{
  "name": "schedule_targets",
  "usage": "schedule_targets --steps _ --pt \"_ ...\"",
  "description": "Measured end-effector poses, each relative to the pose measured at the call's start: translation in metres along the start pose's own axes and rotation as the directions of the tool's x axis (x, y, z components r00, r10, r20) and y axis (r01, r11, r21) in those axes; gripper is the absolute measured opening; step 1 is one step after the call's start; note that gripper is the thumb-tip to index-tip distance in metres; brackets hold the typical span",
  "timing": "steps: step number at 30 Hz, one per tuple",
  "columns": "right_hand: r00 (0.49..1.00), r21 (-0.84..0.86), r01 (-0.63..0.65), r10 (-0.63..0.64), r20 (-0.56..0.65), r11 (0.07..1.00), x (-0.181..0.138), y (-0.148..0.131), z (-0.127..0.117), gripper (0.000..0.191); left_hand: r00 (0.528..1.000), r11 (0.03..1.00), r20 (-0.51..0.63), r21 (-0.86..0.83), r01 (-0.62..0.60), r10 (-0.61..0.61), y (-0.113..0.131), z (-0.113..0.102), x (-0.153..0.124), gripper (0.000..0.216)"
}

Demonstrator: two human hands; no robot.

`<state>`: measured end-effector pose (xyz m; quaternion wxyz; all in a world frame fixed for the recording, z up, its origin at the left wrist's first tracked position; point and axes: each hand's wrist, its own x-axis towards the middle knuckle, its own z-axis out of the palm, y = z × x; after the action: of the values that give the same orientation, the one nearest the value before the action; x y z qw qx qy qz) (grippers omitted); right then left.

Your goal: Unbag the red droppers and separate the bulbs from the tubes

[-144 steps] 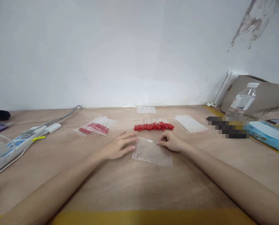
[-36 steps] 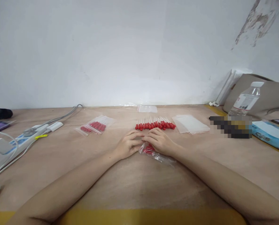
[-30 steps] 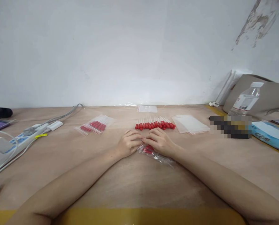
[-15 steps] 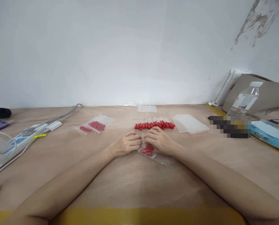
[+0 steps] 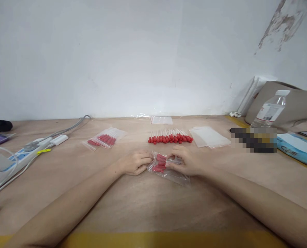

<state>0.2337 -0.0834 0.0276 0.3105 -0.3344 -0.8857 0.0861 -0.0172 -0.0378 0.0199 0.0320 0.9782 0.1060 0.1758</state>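
A small clear zip bag (image 5: 169,170) with red-tipped sticks inside lies on the wooden table (image 5: 148,203) between my hands. My left hand (image 5: 133,162) is closed, pinching the bag's left end. My right hand (image 5: 186,161) is closed on the bag's upper right edge. Just beyond them lies a row of loose red-tipped sticks (image 5: 170,138). Filled bags (image 5: 104,138) of the same sticks rest further left.
A stack of empty clear bags (image 5: 209,136) lies right of the loose sticks, one more bag (image 5: 161,120) by the wall. A water bottle (image 5: 271,109), cardboard (image 5: 295,103) and blue packets (image 5: 296,147) stand at right. A power strip with cables (image 5: 27,151) lies at left.
The bag lay flat and held no sticks 4.8 s ago; now red-tipped sticks are in it. Over the last second both hands drew back toward me with the bag and moved slightly apart.
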Motion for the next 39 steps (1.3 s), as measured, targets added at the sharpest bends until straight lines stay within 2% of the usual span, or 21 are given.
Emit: schedule_targets --steps 4,8,11,16,20,27,30,36,39 --pt "0.992 -0.064 -0.089 0.094 0.079 0.994 -0.02 -0.005 -0.003 0.031 0.981 0.977 -0.084 -0.139 0.161 -0.174 0.003 0.003 0.002 0.027" --pt "0.985 -0.127 -0.109 0.125 0.122 0.986 -0.025 -0.004 0.001 0.029 0.948 0.906 -0.027 -0.306 0.294 -0.317 0.005 0.002 0.009 0.023" --pt "0.99 -0.163 -0.102 0.117 0.084 0.981 -0.024 0.001 0.006 0.024 0.942 0.893 0.002 -0.315 0.32 -0.336 0.006 0.001 0.012 0.027" --pt "0.994 -0.178 -0.109 0.112 0.007 0.978 -0.024 0.005 0.009 0.019 0.932 0.912 -0.04 -0.222 0.344 -0.361 0.009 0.001 0.013 0.026" --pt "0.992 -0.209 -0.123 0.116 -0.048 0.97 -0.024 0.007 0.012 0.018 0.92 0.872 0.019 -0.314 0.377 -0.391 0.015 0.001 0.014 0.028" --pt "0.995 -0.176 -0.095 0.089 -0.045 0.98 -0.023 0.008 0.016 0.019 0.809 0.691 0.037 -0.5 0.523 -0.586 0.029 0.012 0.025 0.032" --pt "0.995 -0.162 -0.094 0.087 -0.05 0.982 -0.024 0.01 0.017 0.02 0.776 0.655 0.042 -0.509 0.558 -0.629 0.034 0.014 0.028 0.027" --pt "0.995 -0.139 -0.09 0.082 -0.064 0.986 -0.028 0.016 0.018 0.022 0.797 0.722 0.04 -0.401 0.565 -0.602 0.033 0.011 0.021 0.018" --pt "0.993 -0.144 -0.1 0.09 -0.073 0.985 -0.03 0.017 0.016 0.022 0.791 0.659 0.056 -0.519 0.544 -0.609 0.026 0.008 0.016 0.018"
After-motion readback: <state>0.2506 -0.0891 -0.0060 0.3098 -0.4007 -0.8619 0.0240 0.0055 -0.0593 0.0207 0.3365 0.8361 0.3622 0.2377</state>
